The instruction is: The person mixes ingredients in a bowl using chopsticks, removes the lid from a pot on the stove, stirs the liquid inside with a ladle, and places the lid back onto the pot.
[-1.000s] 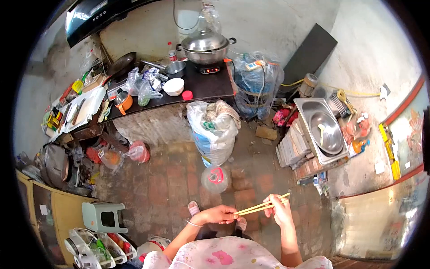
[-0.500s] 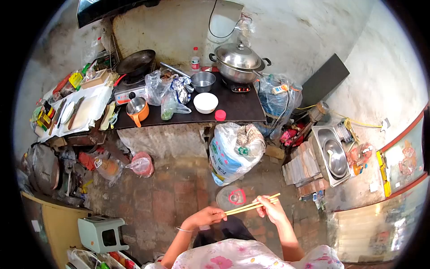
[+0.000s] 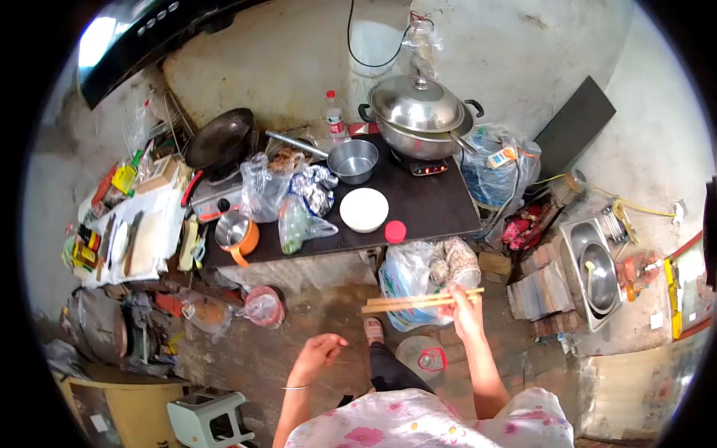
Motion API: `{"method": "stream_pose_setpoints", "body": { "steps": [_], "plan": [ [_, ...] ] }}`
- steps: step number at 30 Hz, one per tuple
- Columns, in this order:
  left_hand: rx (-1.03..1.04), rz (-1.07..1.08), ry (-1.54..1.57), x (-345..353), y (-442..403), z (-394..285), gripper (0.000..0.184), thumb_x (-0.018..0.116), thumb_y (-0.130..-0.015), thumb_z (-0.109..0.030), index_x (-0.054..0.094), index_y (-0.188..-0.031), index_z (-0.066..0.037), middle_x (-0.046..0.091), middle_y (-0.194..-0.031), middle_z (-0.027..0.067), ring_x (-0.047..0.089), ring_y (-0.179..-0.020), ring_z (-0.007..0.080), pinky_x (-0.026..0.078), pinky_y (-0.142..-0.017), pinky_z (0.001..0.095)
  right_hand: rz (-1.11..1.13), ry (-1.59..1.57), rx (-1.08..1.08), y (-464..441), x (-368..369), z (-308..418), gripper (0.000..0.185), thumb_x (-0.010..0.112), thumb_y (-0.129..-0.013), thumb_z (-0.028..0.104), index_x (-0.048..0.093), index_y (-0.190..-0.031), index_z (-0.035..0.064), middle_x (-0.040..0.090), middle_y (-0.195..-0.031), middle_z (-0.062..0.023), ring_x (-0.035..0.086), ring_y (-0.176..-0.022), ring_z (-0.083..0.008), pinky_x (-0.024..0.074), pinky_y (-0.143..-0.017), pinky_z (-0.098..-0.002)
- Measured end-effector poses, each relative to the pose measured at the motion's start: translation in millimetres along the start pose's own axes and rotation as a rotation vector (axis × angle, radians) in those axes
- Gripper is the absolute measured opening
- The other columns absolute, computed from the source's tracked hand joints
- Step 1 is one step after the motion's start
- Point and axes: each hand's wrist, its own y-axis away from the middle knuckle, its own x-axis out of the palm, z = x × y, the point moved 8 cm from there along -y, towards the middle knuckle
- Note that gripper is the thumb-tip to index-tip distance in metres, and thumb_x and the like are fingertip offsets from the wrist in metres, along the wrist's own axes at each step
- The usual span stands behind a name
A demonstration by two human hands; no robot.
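Observation:
A pair of chopsticks (image 3: 407,303) lies nearly level across my right hand (image 3: 466,316), whose fingers are closed round them near one end. My left hand (image 3: 321,352) is apart from the chopsticks, its fingers curled in and nothing visible in them. Beyond the chopsticks stands a blue and white plastic sack (image 3: 402,280) with a patterned cloth (image 3: 457,261) at its top. On the dark table edge nearest my hands are a white bowl (image 3: 364,210) and a red lid (image 3: 395,231). A lidded steel pot (image 3: 418,112) sits on a cooker behind them.
The table also bears a steel saucepan (image 3: 353,162), an orange-handled cup (image 3: 237,233), plastic bags (image 3: 302,228) and a black wok (image 3: 221,140). A sink (image 3: 597,269) is on the right, near stacked bricks (image 3: 544,287). A clear round container (image 3: 420,357) stands on the floor by my foot.
My left hand has let go of the chopsticks and drawn left. My right hand has carried them forward, over the sack. The view has shifted towards the table, and one foot now shows.

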Motion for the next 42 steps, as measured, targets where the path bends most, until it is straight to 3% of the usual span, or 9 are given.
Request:
{"method": "stream_pose_setpoints", "body": {
  "steps": [7,11,13,16,21,27,32,38,42],
  "plan": [
    [0.013,-0.465,0.168,-104.5,-35.8,-38.8,0.024,0.048,-0.091,-0.022,0.058,-0.088,-0.001,0.041,-0.055,-0.0023,0.033,-0.042,0.0063,0.026,-0.037,0.0216,0.048,0.06,-0.218,-138.1,71.6,31.7,0.014,0.055,-0.085,0.01,0.056,-0.089,-0.0035,0.062,-0.077,-0.0113,0.061,-0.062,-0.0148,0.0517,-0.055,-0.0243],
    [-0.004,-0.498,0.167,-110.6,-46.6,-48.3,0.021,0.048,-0.09,-0.023,0.057,-0.088,-0.004,0.044,-0.058,-0.0028,0.035,-0.045,0.0059,0.028,-0.039,0.0213,0.084,0.132,-0.223,-193.2,97.6,18.5,0.012,0.057,-0.082,0.007,0.061,-0.084,-0.0033,0.062,-0.071,-0.0064,0.059,-0.062,-0.009,0.0472,-0.057,-0.0204],
    [-0.021,-0.505,0.182,-108.2,-52.9,-50.6,0.022,0.048,-0.09,-0.021,0.057,-0.089,-0.002,0.044,-0.057,-0.002,0.036,-0.044,0.0065,0.029,-0.039,0.0216,0.086,0.436,-0.334,-205.4,106.6,21.5,0.011,0.057,-0.079,0.006,0.062,-0.082,-0.0035,0.062,-0.068,-0.0077,0.058,-0.06,-0.0086,0.0464,-0.055,-0.0211],
    [-0.044,-0.495,0.201,-109.5,-61.7,-46.5,0.022,0.048,-0.091,-0.019,0.056,-0.09,0.0,0.044,-0.056,-0.001,0.036,-0.043,0.0075,0.03,-0.039,0.0219,0.179,0.475,-0.207,-220.0,114.7,4.8,0.012,0.058,-0.079,0.007,0.062,-0.082,-0.004,0.063,-0.068,-0.0091,0.058,-0.057,-0.0091,0.0462,-0.052,-0.0224],
    [-0.064,-0.485,0.196,-113.9,-68.4,-46.4,0.019,0.046,-0.09,-0.016,0.057,-0.089,0.0,0.043,-0.056,-0.0015,0.037,-0.045,0.0071,0.03,-0.039,0.0216,0.232,0.271,-0.105,-235.3,126.6,-6.1,0.018,0.053,-0.086,0.012,0.059,-0.089,-0.0051,0.062,-0.073,-0.0081,0.063,-0.063,-0.013,0.0523,-0.056,-0.0239],
    [-0.113,-0.511,0.08,-135.2,-85.5,-57.6,0.019,0.05,-0.089,-0.019,0.057,-0.084,-0.002,0.045,-0.056,-0.0013,0.038,-0.044,0.0069,0.03,-0.039,0.0217,0.264,0.299,0.021,-220.7,116.0,-13.8,0.018,0.057,-0.083,0.012,0.061,-0.09,-0.0044,0.064,-0.075,-0.0094,0.063,-0.065,-0.013,0.0502,-0.056,-0.0222],
    [-0.064,-0.395,0.015,-123.3,-123.5,-76.8,0.018,0.051,-0.088,-0.019,0.058,-0.085,-0.002,0.045,-0.056,-0.0017,0.038,-0.043,0.0073,0.03,-0.038,0.0221,-0.034,0.437,-0.291,-228.0,102.1,6.0,0.015,0.059,-0.081,0.008,0.062,-0.087,-0.0053,0.063,-0.072,-0.0084,0.061,-0.062,-0.0119,0.0497,-0.057,-0.0229],
    [-0.097,-0.263,-0.118,-145.4,-141.6,-60.1,0.019,0.05,-0.088,-0.018,0.059,-0.083,-0.001,0.044,-0.052,-0.0011,0.039,-0.041,0.008,0.03,-0.037,0.0232,0.074,0.378,-0.181,-219.0,120.2,-6.8,0.017,0.059,-0.081,0.011,0.062,-0.084,-0.0061,0.063,-0.065,-0.0081,0.058,-0.056,-0.0091,0.0477,-0.052,-0.0218],
    [-0.108,-0.32,-0.371,-214.1,-140.0,-20.0,0.022,0.052,-0.084,-0.016,0.059,-0.072,0.0,0.046,-0.048,0.0023,0.041,-0.038,0.01,0.032,-0.035,0.025,-0.155,0.395,-0.282,-224.9,104.9,10.4,0.018,0.06,-0.081,0.012,0.062,-0.082,-0.0054,0.063,-0.064,-0.0073,0.058,-0.054,-0.0099,0.0479,-0.051,-0.0224]
  ]
}}
